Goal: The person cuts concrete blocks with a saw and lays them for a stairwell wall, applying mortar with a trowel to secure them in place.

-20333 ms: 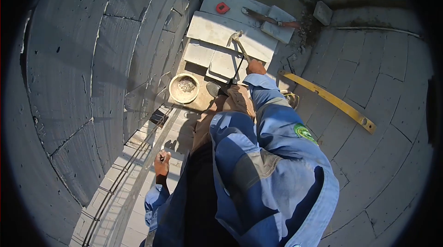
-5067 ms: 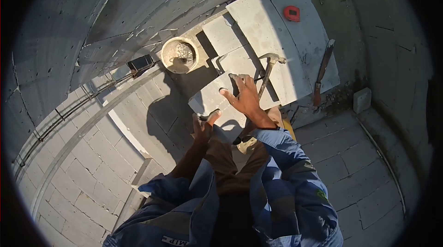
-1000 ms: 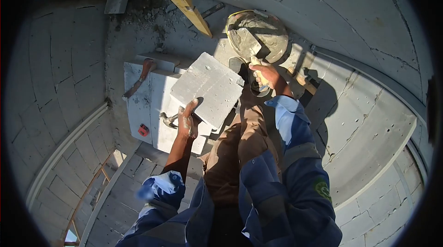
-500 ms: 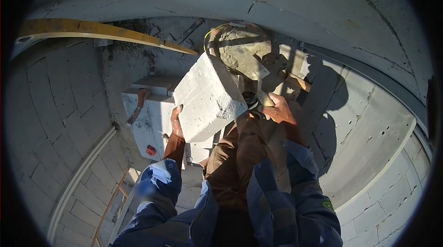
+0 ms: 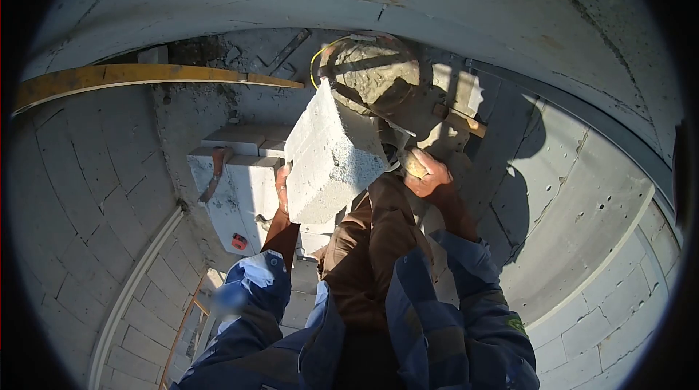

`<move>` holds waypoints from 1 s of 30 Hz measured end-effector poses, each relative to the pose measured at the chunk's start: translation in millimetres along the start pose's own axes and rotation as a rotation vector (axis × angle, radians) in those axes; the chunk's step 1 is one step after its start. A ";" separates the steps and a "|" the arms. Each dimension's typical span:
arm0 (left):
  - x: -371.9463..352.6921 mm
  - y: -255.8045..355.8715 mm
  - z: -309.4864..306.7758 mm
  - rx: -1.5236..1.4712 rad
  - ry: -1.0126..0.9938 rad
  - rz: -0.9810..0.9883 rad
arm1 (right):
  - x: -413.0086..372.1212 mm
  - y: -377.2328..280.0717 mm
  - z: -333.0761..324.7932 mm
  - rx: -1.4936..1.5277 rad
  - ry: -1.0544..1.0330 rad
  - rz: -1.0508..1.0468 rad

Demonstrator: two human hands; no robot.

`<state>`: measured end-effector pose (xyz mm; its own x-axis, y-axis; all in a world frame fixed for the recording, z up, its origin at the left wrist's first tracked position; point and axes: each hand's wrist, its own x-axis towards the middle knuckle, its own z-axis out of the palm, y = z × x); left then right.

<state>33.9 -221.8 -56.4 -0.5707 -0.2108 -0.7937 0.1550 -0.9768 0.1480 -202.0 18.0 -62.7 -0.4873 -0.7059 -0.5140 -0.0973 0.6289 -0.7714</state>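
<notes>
A white aerated concrete block [image 5: 320,160] is tilted in front of my legs, one corner pointing up. My left hand [image 5: 282,187] grips it by its left side, the thumb near the edge and the other fingers hidden behind. In my right hand [image 5: 435,177] is a trowel [image 5: 414,164], its pale handle wrapped by the fingers. The trowel's blade shows almost edge-on beside the block's right face. Beyond the block stands a round bucket of grey mortar [image 5: 373,78] with a yellow rim or handle on its left.
More white blocks [image 5: 251,190] are stacked at left, with a rusty-handled tool [image 5: 218,164] and a red tape measure [image 5: 239,241] on them. A long yellow level [image 5: 167,74] reaches in from the left. A piece of wood [image 5: 466,123] lies right of the bucket.
The trowel blade has turned from flat beside the mortar to nearly edge-on near the block. My right hand has rotated with it. The block has turned slightly and shifted right.
</notes>
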 end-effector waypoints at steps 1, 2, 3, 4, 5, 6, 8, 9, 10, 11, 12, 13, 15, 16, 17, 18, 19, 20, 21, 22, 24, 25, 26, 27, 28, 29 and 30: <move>-0.3 -1.4 0.1 -0.004 -0.015 0.013 | -2.6 -4.8 -1.3 0.025 -0.004 0.002; -0.9 -2.5 -0.4 -0.007 -0.030 0.027 | -5.7 -10.7 -2.7 0.023 -0.007 0.003; -1.6 -4.0 -2.3 -0.010 -0.027 0.028 | -9.6 -16.8 -4.0 -0.001 0.018 -0.011; -2.3 -6.0 -5.6 -0.026 -0.018 0.033 | -14.0 -20.3 -3.9 -0.025 0.043 -0.026; -1.1 -7.4 -11.2 -0.042 -0.009 0.039 | -16.7 -19.6 -2.8 -0.026 0.041 -0.028; -0.1 -7.8 -18.1 -0.043 -0.007 0.041 | -19.6 -17.4 -1.6 -0.026 0.084 -0.124; 0.5 -8.7 -36.4 -0.008 -0.020 0.034 | -27.7 -19.2 -0.9 -0.027 0.124 -0.218; 2.8 -11.7 -49.7 -0.011 -0.020 0.035 | -30.7 -24.6 -4.0 -0.029 0.119 -0.220; 5.2 -15.4 -62.5 0.075 0.007 0.106 | -33.9 -30.4 -7.5 -0.032 0.115 -0.223; 6.5 -17.9 -70.1 0.160 0.033 0.178 | -38.4 -36.3 -10.9 -0.034 0.114 -0.225; 5.4 -16.2 -61.0 0.157 0.033 0.179 | -43.5 -42.6 -14.8 -0.104 0.107 -0.233; 3.8 -14.0 -52.1 0.090 0.034 0.114 | -49.1 -47.7 -18.0 -0.175 0.100 -0.241; 4.3 -13.6 -53.5 0.021 0.038 0.049 | -61.9 -52.2 -26.0 -0.124 0.066 -0.204; 4.9 -12.9 -61.7 0.037 0.052 0.061 | -66.1 -52.6 -28.1 -0.069 0.033 -0.169; 4.2 -11.5 -62.3 0.054 0.067 0.073 | -67.7 -52.5 -28.4 -0.068 0.029 -0.169; 3.6 -10.1 -62.6 0.052 0.068 0.076 | -68.1 -52.5 -28.4 -0.005 0.015 -0.072; 2.2 -9.4 -62.8 0.016 0.032 0.044 | -68.1 -52.5 -28.4 0.057 0.000 0.027; 0.4 -9.1 -59.0 -0.020 -0.005 0.010 | -63.8 -48.7 -24.7 0.056 -0.004 0.027; -0.7 -10.5 -56.9 -0.021 -0.007 0.010 | -52.7 -43.3 -17.3 0.108 0.081 0.013; -2.2 -12.3 -54.6 -0.018 0.035 0.046 | -40.8 -39.2 -11.0 0.161 0.168 -0.001; -6.6 -14.1 -47.4 -0.015 0.084 0.081 | -13.8 -41.5 0.8 0.235 0.161 0.063; -10.0 -15.0 -43.0 -0.012 0.082 0.078 | -1.2 -35.3 8.1 0.218 0.114 0.063; -11.0 -16.1 -40.6 -0.009 0.078 0.076 | 7.9 -32.7 14.3 0.200 0.068 0.061; -9.5 -19.8 -45.8 -0.009 0.080 0.076 | 13.6 -37.1 20.1 0.201 0.066 0.061; -6.7 -24.4 -50.6 0.027 0.068 0.125 | 18.6 -42.3 26.3 0.145 0.101 -0.045; -4.1 -26.2 -45.6 0.062 0.055 0.174 | 22.1 -45.4 29.5 0.088 0.137 -0.152; -3.4 -28.0 -40.9 0.058 0.055 0.174 | 21.7 -43.7 31.8 0.085 0.134 -0.152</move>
<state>64.5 -192.1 -81.9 -0.4941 -0.3755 -0.7842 0.1997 -0.9268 0.3179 -180.7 -35.1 -52.1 -0.5843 -0.7372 -0.3393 -0.1080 0.4850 -0.8678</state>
